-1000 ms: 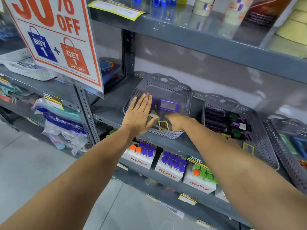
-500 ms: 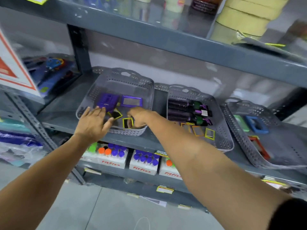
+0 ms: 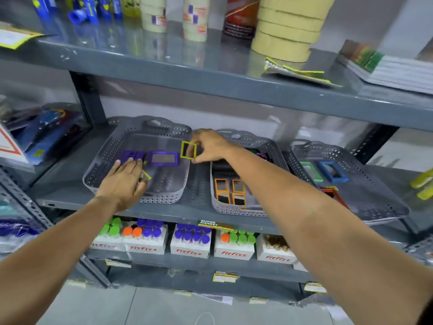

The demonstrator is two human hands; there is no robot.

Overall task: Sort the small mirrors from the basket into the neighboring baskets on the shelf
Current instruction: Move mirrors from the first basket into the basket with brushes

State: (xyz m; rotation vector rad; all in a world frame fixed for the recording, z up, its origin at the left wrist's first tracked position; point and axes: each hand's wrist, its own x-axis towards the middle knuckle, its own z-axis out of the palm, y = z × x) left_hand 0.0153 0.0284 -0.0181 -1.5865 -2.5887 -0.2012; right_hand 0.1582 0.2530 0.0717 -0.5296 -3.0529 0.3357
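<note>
Three grey perforated baskets stand side by side on the middle shelf. My right hand (image 3: 208, 146) pinches a small yellow-framed mirror (image 3: 188, 150), lifted over the right rim of the left basket (image 3: 161, 197). My left hand (image 3: 123, 180) lies palm down inside that basket, fingers over another yellow-framed mirror (image 3: 146, 175) whose corner shows; whether it grips it I cannot tell. Behind the left hand lie two purple-framed mirrors (image 3: 163, 158). The middle basket (image 3: 234, 211) holds several orange-framed mirrors (image 3: 230, 191). The right basket (image 3: 384, 207) holds green, blue (image 3: 332, 172) and red-framed mirrors.
The upper shelf's edge (image 3: 210, 78) overhangs the baskets; tape rolls and bottles stand on it. Below, white boxes of capped bottles (image 3: 191, 242) line the lower shelf. A steel upright (image 3: 86, 97) stands left of the baskets, with packaged goods beyond it.
My right hand has risen out of the left basket with the yellow-framed mirror and moved right toward the middle basket. My left hand has slid forward inside the basket. The view has shifted right.
</note>
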